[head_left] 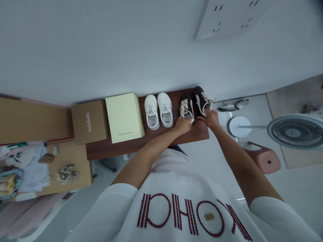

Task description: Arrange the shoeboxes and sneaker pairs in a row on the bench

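Two black sneakers with cream laces are at the right end of a dark wooden table (121, 147). My left hand (183, 125) is closed on the heel of the left black sneaker (186, 104), which points toward the wall. The right black sneaker (200, 97) sits slightly farther back and tilts outward; my right hand (210, 119) grips its heel, with the thumb at the opening. Left of them stands a pair of white sneakers (165, 109), side by side with toes to the wall.
A pale yellow shoe box (123, 117) and a brown box (91, 122) stand on the left. Beyond them is a cluttered desk (84, 174). To the right are a standing fan (294, 131), a pink stool (267, 159) and other shoes (228, 107) on the floor. A wall runs behind the table.
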Tool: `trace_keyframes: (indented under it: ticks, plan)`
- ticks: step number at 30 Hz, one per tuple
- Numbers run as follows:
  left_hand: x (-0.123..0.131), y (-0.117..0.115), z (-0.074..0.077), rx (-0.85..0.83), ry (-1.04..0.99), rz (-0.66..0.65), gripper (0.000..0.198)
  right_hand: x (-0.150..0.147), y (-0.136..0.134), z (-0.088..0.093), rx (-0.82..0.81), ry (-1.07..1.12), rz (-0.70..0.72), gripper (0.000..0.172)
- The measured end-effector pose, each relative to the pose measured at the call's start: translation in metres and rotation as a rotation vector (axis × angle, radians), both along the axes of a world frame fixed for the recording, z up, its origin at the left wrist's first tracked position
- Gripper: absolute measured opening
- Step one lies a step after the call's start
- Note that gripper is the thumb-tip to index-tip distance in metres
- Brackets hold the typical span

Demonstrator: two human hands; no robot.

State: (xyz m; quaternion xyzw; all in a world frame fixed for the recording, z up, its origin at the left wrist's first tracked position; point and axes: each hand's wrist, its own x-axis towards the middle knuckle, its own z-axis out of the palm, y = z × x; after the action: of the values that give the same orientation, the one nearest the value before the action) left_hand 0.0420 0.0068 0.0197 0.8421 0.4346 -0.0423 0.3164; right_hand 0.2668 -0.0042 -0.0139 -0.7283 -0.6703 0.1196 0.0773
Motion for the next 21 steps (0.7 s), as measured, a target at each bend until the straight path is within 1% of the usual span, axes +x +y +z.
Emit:
trace_keyframes:
  ticks: [2, 4, 9, 13, 17, 21]
  plan:
    - [0.004, 0.004, 0.006, 0.033, 0.035, -0.028, 0.028, -0.001, -0.006, 0.001, -0.011, -0.075, 0.061, 0.048]
    - [0.008, 0.008, 0.008, 0.053, 0.064, -0.046, 0.03, -0.004, -0.01, 0.002, -0.04, -0.131, 0.1, 0.04]
    - [0.017, 0.016, 0.006, 0.058, 0.132, -0.06, 0.03, -0.018, -0.01, -0.002, -0.094, -0.196, 0.15, 0.022]
    - [0.02, 0.02, 0.004, 0.042, 0.142, -0.068, 0.031, -0.029, -0.006, -0.008, -0.093, -0.205, 0.149, 0.019]
    - [0.022, 0.021, 0.0, 0.023, 0.132, -0.025, 0.032, -0.036, -0.002, -0.013, -0.101, -0.209, 0.135, 0.018]
    - [0.024, 0.022, -0.005, 0.026, 0.116, -0.001, 0.033, -0.04, 0.002, -0.014, -0.112, -0.222, 0.122, 0.02]
